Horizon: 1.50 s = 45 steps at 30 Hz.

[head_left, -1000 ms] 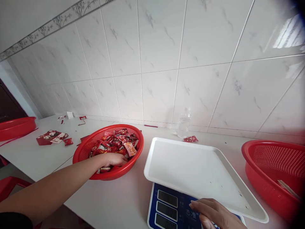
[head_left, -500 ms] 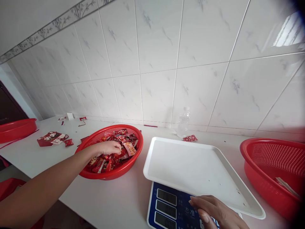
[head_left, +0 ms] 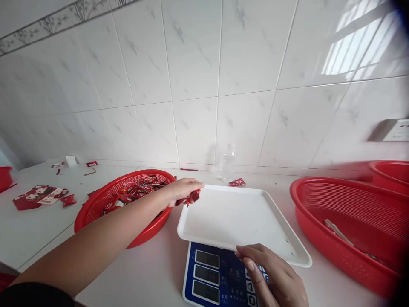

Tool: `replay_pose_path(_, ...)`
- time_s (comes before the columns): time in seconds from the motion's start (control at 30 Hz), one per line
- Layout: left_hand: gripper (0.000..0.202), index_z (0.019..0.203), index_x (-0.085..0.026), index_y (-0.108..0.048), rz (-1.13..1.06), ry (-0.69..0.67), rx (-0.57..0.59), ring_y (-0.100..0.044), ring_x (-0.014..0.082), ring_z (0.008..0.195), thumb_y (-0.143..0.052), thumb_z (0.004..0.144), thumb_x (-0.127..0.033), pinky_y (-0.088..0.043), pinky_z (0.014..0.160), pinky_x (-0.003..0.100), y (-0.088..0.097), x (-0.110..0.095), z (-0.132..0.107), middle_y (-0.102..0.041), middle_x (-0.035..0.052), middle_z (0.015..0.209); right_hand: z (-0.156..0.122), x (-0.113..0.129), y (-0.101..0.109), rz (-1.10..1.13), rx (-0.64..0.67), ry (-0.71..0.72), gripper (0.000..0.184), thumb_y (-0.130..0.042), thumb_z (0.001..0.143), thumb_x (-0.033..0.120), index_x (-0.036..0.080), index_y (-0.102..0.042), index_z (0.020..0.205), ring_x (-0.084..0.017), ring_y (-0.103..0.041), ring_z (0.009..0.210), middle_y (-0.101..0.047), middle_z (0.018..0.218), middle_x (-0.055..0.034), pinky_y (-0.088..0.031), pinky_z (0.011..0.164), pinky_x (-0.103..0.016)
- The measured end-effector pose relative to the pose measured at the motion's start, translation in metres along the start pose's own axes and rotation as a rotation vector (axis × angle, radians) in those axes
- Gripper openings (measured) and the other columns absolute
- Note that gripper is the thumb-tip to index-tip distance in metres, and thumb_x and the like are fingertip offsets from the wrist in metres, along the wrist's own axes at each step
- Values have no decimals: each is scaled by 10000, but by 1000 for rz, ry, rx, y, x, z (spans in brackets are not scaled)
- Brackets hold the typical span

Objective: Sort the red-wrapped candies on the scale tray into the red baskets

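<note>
My left hand (head_left: 182,190) is closed around several small red-wrapped candies (head_left: 190,198), held over the left edge of the white weighing tray (head_left: 223,213). Behind that arm, a red plastic basket (head_left: 153,232) holds a heap of similar red packets (head_left: 137,192). My right hand (head_left: 271,273) hovers by the keypad of the blue digital scale (head_left: 207,277), fingers loosely bent and thumb apart from the forefinger, with nothing between them. Whether a fingertip touches a key I cannot tell. A few dark specks lie on the tray.
Another red basket (head_left: 300,221) with a few thin pieces inside stands at the right, one more (head_left: 383,170) behind it. Near the tiled wall are a clear plastic bottle (head_left: 228,164) and a red packet (head_left: 237,182). Red panda-print cards (head_left: 28,198) lie at the left.
My left hand has come up out of the basket with candies and moved right to the tray's edge. The view has turned right; my right hand stays by the keypad.
</note>
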State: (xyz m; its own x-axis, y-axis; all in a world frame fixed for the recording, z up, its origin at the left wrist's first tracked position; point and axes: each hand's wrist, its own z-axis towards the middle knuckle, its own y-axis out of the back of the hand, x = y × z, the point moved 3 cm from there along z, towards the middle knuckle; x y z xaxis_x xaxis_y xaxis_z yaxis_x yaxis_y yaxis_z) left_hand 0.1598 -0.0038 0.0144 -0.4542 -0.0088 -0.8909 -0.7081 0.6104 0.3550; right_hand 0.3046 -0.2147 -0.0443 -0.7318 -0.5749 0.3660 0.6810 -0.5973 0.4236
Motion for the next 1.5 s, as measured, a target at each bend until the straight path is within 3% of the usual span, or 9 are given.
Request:
replay_pose_path(0.17, 360, 728, -192, -528, 74, -45, 155, -500, 105, 489, -629, 846, -517, -367, 474, 227, -58, -12, 22, -597, -25, 613, 7, -2, 5, 20, -131, -18, 160, -492, 965, 149, 226, -616, 1033, -113, -683, 629, -702, 740, 0, -541, 563, -185)
replay_pose_path(0.33, 342, 846, -195, -577, 126, -55, 231, -610, 171, 726, -637, 833, -531, -445, 615, 275, -81, -13, 29, -659, 16, 813, 3, -22, 16, -40, -310, -223, 151, -522, 967, 222, 211, -673, 967, -145, -698, 626, -722, 740, -23, -563, 551, -220)
replay_pose_path(0.5, 327, 947, -186, -592, 139, -63, 299, -628, 204, 851, -649, 824, -484, -526, 723, 340, -79, -13, 29, -650, 52, 964, 1, -33, 28, -31, -444, -377, 208, -545, 959, 316, 189, -702, 913, -151, -679, 585, -721, 710, -40, -575, 525, -237)
replay_pose_path(0.63, 186, 961, -171, -607, 136, -73, 352, -642, 195, 922, -659, 802, -256, -546, 773, 320, -73, -12, 28, -668, 63, 1001, 3, -30, 29, -18, -453, -381, 208, -551, 952, 318, 190, -707, 901, -149, -674, 584, -718, 700, -36, -572, 523, -240)
replay_pose_path(0.73, 274, 1043, -160, -607, 152, -75, 358, -658, 186, 952, -623, 772, -127, -555, 796, 316, -66, -10, 28, -676, 90, 1107, 3, -29, 29, -8, -440, -374, 200, -551, 953, 314, 192, -704, 915, -145, -671, 587, -717, 703, -31, -570, 526, -241)
replay_pose_path(0.97, 297, 1097, -173, -603, 399, -152, 284, -669, 258, 985, -645, 809, -233, -554, 807, 398, -56, -5, 34, -697, 104, 1096, 2, -29, 28, -18, -424, -386, 213, -546, 959, 326, 189, -705, 918, -149, -668, 592, -714, 704, -34, -567, 529, -254)
replay_pose_path(1.13, 462, 1311, -186, -521, 617, -394, 107, -325, 339, 1408, -597, 875, -318, -232, 1154, 531, -70, -6, 31, -444, 163, 1491, 0, -29, 27, -15, -426, -385, 209, -548, 958, 319, 190, -710, 928, -151, -668, 598, -714, 711, -36, -563, 533, -253)
replay_pose_path(1.33, 803, 1526, -184, -308, 773, -588, 267, 7, 346, 1514, -496, 887, -631, -72, 1199, 536, -121, -7, 26, -136, 156, 1649, 2, -28, 28, -7, -433, -359, 197, -538, 963, 289, 206, -713, 923, -148, -664, 606, -706, 713, -30, -562, 537, -248)
replay_pose_path(1.5, 734, 1543, -213, -264, 880, -673, 345, 74, 338, 1512, -427, 924, -573, 16, 1180, 592, -156, -13, 43, -99, 108, 1661, 3, -28, 27, -10, -409, -342, 217, -522, 971, 292, 194, -711, 927, -159, -679, 631, -723, 748, -53, -572, 540, -255)
